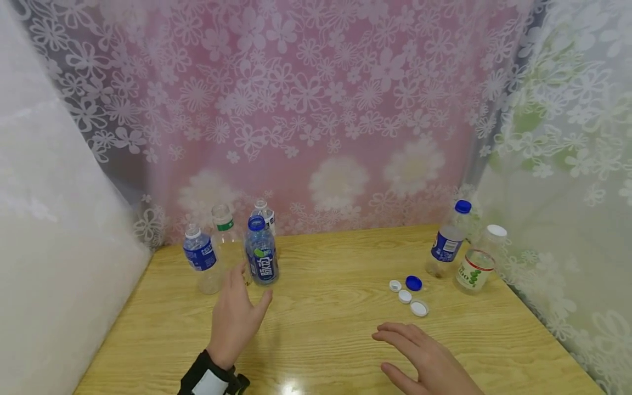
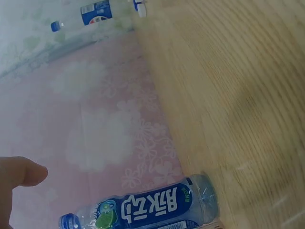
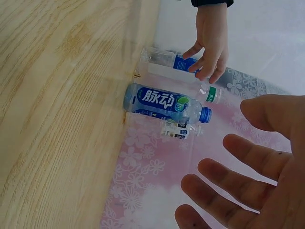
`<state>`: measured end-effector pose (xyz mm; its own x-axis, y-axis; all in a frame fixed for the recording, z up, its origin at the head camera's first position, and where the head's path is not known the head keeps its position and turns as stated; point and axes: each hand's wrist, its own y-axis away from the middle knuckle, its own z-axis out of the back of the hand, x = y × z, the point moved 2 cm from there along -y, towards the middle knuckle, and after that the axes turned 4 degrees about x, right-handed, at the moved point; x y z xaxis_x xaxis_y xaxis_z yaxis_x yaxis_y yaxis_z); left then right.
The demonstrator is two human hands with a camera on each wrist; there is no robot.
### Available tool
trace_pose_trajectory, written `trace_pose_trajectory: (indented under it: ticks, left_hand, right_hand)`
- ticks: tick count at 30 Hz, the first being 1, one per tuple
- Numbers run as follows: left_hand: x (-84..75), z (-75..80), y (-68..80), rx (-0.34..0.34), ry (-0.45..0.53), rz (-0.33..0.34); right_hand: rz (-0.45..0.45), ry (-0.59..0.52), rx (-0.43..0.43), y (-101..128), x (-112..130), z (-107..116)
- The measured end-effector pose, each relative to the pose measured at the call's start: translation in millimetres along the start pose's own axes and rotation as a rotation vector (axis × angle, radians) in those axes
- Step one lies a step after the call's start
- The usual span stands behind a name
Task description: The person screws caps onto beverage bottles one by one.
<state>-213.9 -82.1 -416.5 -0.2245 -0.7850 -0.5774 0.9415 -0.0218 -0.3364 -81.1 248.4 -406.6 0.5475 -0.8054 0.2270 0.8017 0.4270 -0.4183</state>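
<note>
Light wood-grain table (image 1: 336, 340) fills the foreground, hemmed by floral curtains (image 1: 316, 109), pink at the back, pale at either side. Nearest, the right hand (image 1: 424, 359) hovers low over the wood, fingers spread and holding nothing, its wrist cut off by the frame's edge. Just beyond it lie four loose caps (image 1: 408, 292), three white and one blue. The left hand (image 1: 236, 318), fingers relaxed and empty, reaches just short of the blue-labelled bottle (image 1: 261, 253), which stands upright, long axis vertical, uncapped mouth up. Three more bottles (image 1: 217, 247) crowd behind it, one partly hidden. Far right, two capped bottles (image 1: 466, 247) stand by the curtain.
</note>
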Motion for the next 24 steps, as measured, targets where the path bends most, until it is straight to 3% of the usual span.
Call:
trace_pose_trajectory:
  ticks: [8,17,24]
  left_hand:
    - [11.4,-9.2,-18.5,-0.045,0.031,-0.006]
    - [22.7,-20.0,-36.9,-0.034,0.125,0.062]
    - [23.8,-27.9,-49.8,-0.059,0.125,0.096]
  right_hand:
    - [0.023,0.008,-0.033,4,-1,1]
    - [0.019,0.009,-0.020,4,-3,0]
    - [-0.014,0.017,-0.010,8,-4,0]
